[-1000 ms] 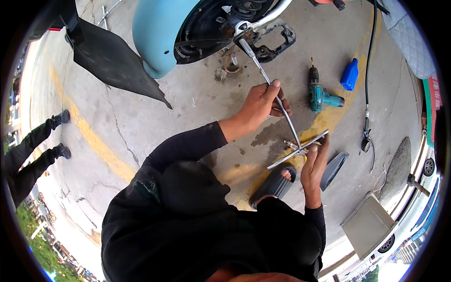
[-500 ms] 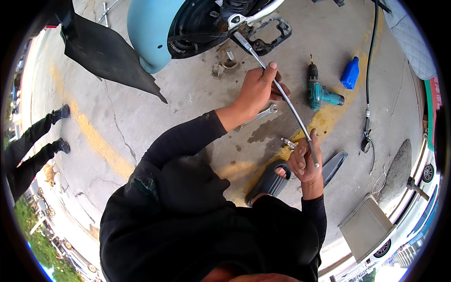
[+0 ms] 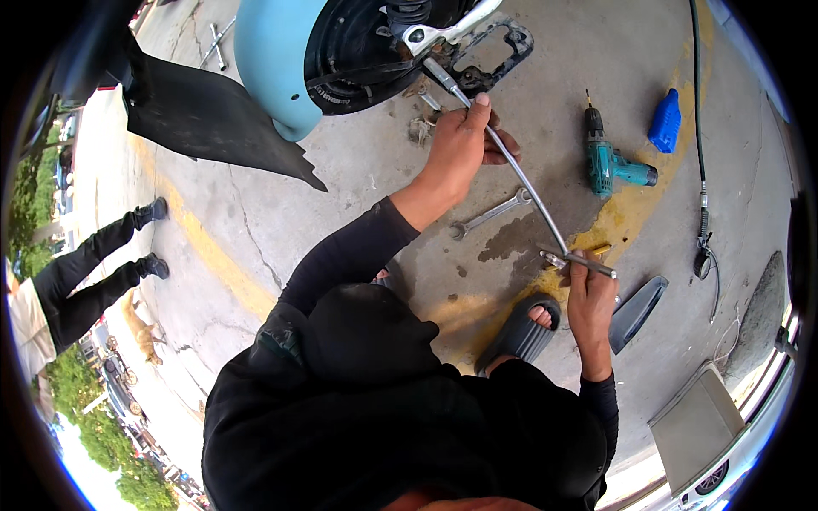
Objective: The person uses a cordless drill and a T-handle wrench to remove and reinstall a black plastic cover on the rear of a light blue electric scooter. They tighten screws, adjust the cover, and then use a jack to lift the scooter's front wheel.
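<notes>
A long silver T-handle socket wrench (image 3: pixel 537 198) slants from the scooter's wheel area (image 3: pixel 362 64) down to the right. Its socket end meets the underside of the white metal arm (image 3: pixel 452 32) by the wheel; the fastener itself is hidden. My left hand (image 3: pixel 456 152) is closed around the upper shaft, thumb on top and dark-smudged fingers beneath. At the lower end my right hand (image 3: pixel 590 300) grips the crossbar (image 3: pixel 592 263), its fingers partly behind the bar. A combination wrench (image 3: pixel 492 213) lies on the ground below my left hand.
A teal cordless drill (image 3: pixel 603 162) and a blue bottle (image 3: pixel 665 122) lie to the right, beside a black hose with a gauge (image 3: pixel 702 255). A black flap (image 3: pixel 213 106) juts near the light blue fender (image 3: pixel 271 64). Another person's legs (image 3: pixel 102 247) are at left.
My right hand has turned the wrench's crossbar, which now lies crosswise to the shaft in view. My left hand stays around the shaft. The whole view has shifted slightly.
</notes>
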The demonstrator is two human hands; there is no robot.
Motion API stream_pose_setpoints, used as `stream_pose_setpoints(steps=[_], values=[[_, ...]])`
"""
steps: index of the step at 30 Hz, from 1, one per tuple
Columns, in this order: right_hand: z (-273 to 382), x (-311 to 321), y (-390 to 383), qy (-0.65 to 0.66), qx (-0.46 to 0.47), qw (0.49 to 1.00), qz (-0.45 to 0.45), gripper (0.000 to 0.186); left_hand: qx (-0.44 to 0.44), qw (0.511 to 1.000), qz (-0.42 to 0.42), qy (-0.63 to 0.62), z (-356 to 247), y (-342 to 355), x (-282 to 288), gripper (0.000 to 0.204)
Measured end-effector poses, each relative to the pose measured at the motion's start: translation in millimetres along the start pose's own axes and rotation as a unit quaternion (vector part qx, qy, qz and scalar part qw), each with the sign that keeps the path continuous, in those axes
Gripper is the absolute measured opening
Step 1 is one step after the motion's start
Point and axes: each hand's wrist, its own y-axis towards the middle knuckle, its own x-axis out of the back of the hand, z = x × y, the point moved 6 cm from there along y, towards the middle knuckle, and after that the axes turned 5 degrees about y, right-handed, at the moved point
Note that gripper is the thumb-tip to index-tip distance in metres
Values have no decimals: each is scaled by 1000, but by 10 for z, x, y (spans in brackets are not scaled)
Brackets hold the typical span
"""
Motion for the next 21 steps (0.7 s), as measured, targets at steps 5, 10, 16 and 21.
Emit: stream_pose_setpoints(steps=[5,10,16,21], values=[[-44,-40,-62,234,-140,962,-30,48,-14,1000,-20,-2,-22,61,-39,46],[113,10,-53,-50,-111,992,-19,34,-10,999,-38,9,-31,85,43,47],[340,-125,92,37,42,998,-19,33,-23,997,-35,67,-100,94,46,46],[212,-361,300,454,-127,876,98,37,-180,820,-102,534,-519,-3,369,38]])
